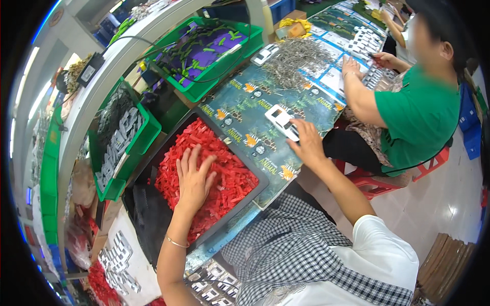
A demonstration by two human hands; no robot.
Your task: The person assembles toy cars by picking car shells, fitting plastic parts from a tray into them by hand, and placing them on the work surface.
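Observation:
My left hand (pixel 194 176) rests with spread fingers on a heap of small red plastic pieces (pixel 229 181). The heap fills much of a black tray (pixel 258 176). On the patterned table to the right lies a white toy car body (pixel 280 121) with window openings. My right hand (pixel 310 145) grips its near end between thumb and fingers. Whether any red piece sits under my left fingers is hidden.
Green bins with grey parts (pixel 120 140) and green-and-purple parts (pixel 204 53) stand left and behind. Another white car body (pixel 264 54) lies by a pile of thin metal pins (pixel 298 61). A co-worker in a green shirt (pixel 418 112) sits at right. White parts (pixel 117 260) lie lower left.

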